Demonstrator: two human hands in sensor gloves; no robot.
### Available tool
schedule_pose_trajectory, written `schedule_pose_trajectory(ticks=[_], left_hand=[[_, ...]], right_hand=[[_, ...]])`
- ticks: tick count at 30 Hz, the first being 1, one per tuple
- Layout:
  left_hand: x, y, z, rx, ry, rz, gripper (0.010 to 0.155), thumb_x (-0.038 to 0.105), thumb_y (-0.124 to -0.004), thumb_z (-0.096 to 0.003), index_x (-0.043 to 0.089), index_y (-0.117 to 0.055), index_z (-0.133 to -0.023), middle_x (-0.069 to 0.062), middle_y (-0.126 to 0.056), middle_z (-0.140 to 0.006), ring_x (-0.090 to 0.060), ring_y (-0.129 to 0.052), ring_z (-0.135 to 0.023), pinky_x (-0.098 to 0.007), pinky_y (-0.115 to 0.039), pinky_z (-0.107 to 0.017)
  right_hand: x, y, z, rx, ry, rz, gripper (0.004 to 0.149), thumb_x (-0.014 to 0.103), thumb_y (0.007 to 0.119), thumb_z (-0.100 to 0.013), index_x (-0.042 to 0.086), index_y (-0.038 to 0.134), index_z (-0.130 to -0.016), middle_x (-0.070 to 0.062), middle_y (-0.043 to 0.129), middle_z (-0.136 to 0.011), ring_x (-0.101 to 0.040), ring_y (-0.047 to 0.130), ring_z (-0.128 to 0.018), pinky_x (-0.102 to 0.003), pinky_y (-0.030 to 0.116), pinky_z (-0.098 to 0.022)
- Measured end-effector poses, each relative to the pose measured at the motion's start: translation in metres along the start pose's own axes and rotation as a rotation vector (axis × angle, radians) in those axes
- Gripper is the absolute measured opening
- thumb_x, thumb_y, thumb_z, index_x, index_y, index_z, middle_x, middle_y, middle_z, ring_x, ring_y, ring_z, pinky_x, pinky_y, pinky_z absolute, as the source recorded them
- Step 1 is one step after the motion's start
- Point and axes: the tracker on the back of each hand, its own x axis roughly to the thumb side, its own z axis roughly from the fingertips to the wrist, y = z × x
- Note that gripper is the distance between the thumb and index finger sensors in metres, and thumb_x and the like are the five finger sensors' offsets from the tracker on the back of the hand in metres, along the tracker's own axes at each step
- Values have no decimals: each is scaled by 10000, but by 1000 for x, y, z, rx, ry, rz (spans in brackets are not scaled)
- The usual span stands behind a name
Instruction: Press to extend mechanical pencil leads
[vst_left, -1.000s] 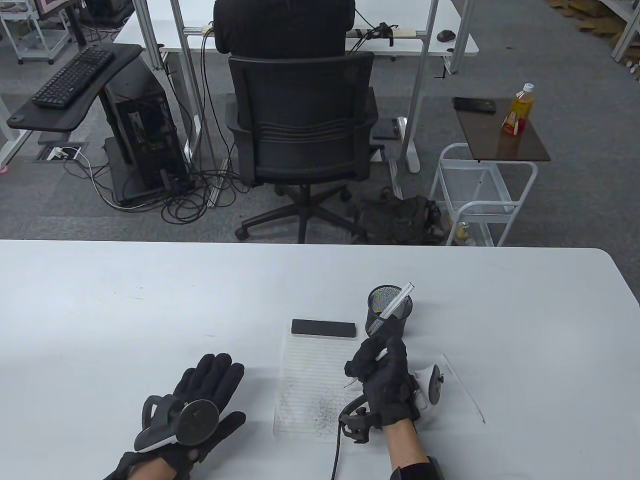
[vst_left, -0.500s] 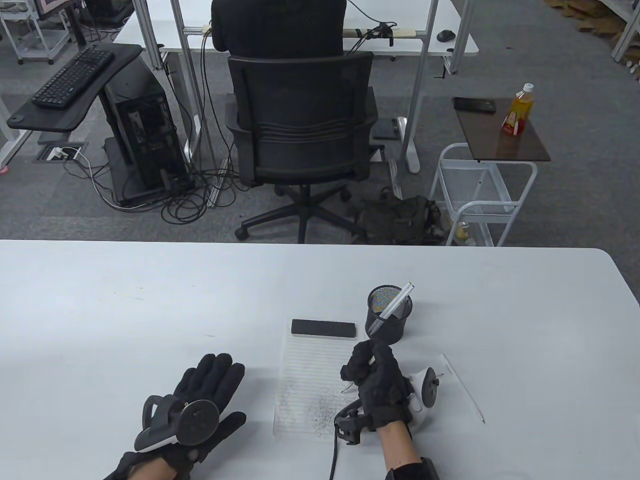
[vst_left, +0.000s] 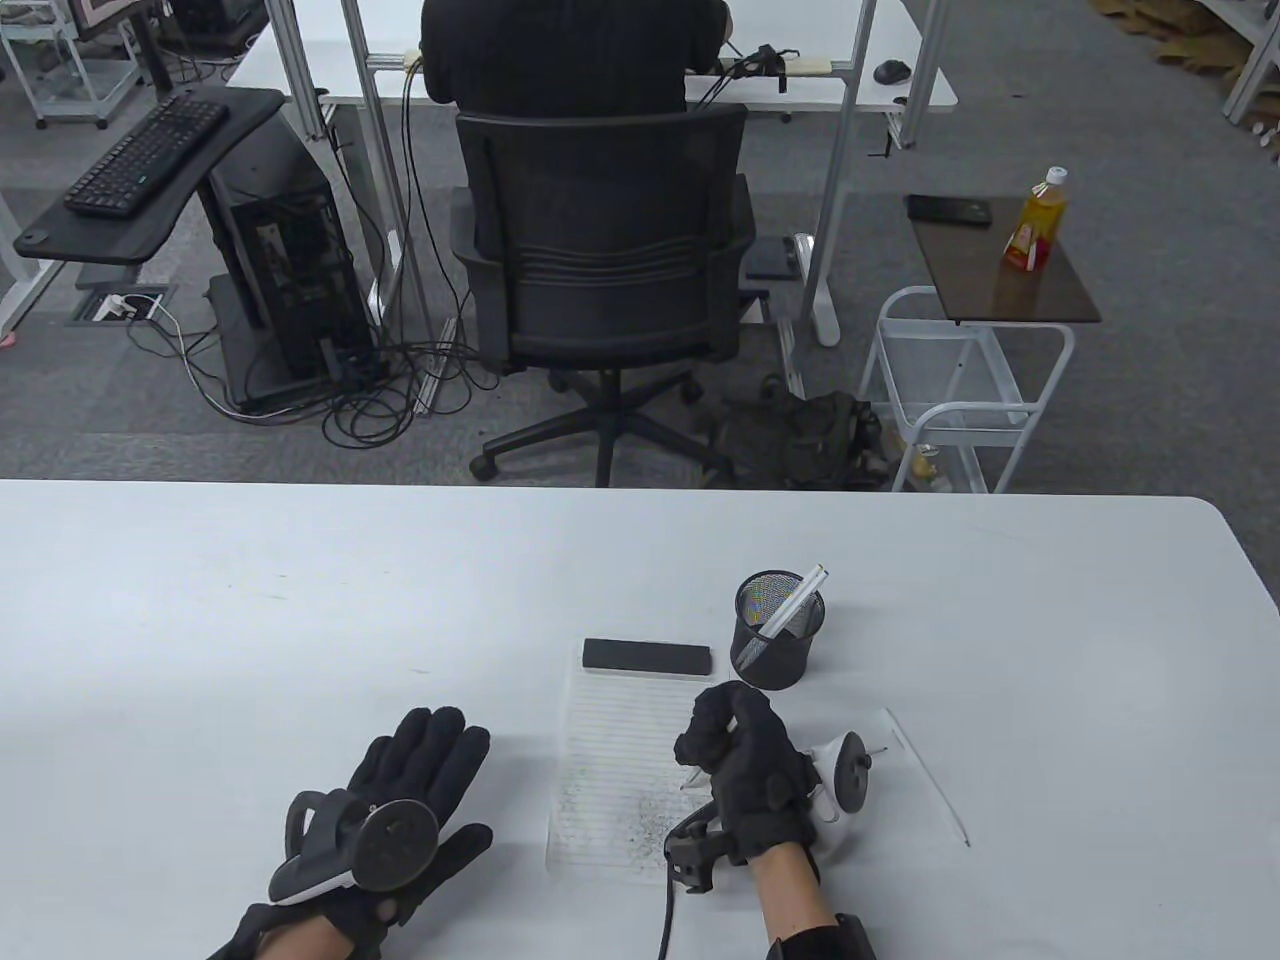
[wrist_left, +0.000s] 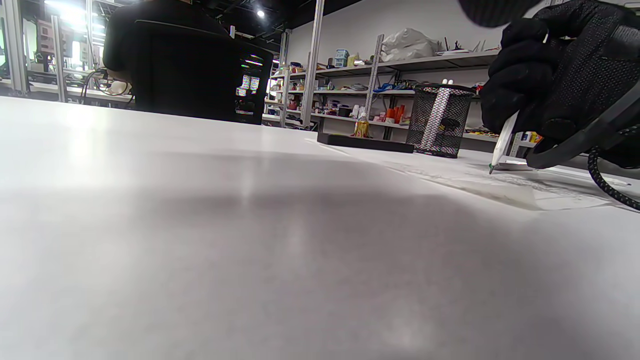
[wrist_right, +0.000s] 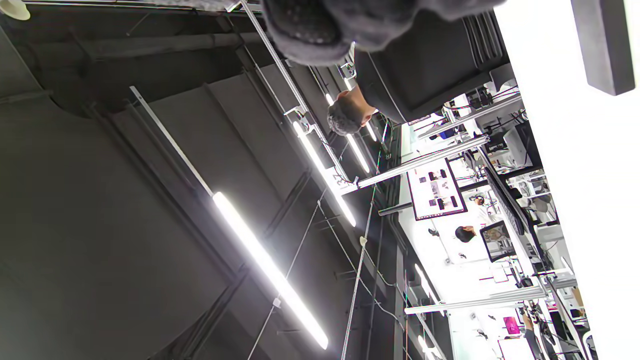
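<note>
My right hand (vst_left: 745, 765) grips a white mechanical pencil (wrist_left: 501, 144) in a closed fist, tip down just above the lined notepad (vst_left: 620, 770), which is smudged with graphite. The pencil is mostly hidden by the glove in the table view; the left wrist view shows its lower barrel and tip near the paper (wrist_left: 505, 182). My left hand (vst_left: 400, 800) rests flat on the table, fingers spread, holding nothing. A black mesh pen cup (vst_left: 778, 630) behind the right hand holds white pencils. Another thin pencil (vst_left: 930, 775) lies on the table right of my right hand.
A black rectangular block (vst_left: 648, 656) lies at the notepad's top edge. The white table (vst_left: 300, 620) stretches left and far. Beyond it are an office chair (vst_left: 600, 260) with a seated person and a white cart (vst_left: 960, 390).
My right hand has shifted slightly left and toward me with the pencil, closing tighter over it and bringing the tip lower toward the paper. The left hand has not moved.
</note>
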Motion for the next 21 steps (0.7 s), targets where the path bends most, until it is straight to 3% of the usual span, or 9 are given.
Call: schedule_pose_trajectory(ticks=[21], left_hand=[[1, 0, 0, -7, 0, -7, 865, 636, -631, -452, 255, -288, -1149, -124, -292, -1208, -476, -364, -1120, -646, -436, -767]], right_hand=[[5, 6, 0, 2, -14, 26, 557, 535, 596, -590, 65, 868, -710, -101, 868, -499, -351, 848, -361, -625, 749, -399]])
